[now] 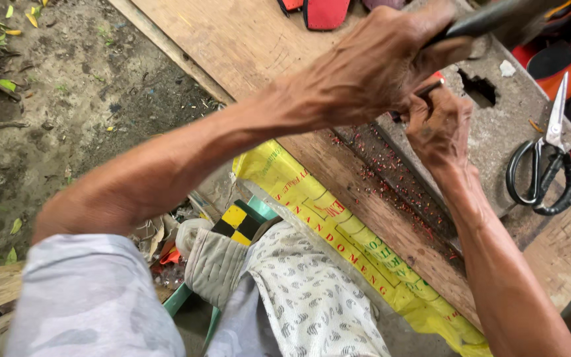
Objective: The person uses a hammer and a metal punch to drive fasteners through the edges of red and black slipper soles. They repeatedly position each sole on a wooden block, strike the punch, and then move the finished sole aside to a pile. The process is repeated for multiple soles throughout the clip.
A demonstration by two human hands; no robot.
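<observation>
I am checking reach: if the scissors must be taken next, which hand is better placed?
Probably the right. The right hand sits on the stone block near the scissors, though it pinches a thin rod. The left hand is raised farther away, its grip shut on a dark tool handle.

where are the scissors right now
In the head view the scissors lie at the far right on the grey block, blades pointing away, just right of the right hand.

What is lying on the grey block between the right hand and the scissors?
In the head view, the grey block between the right hand and the scissors holds only a dark jagged hole in its surface and a small white chip.
</observation>
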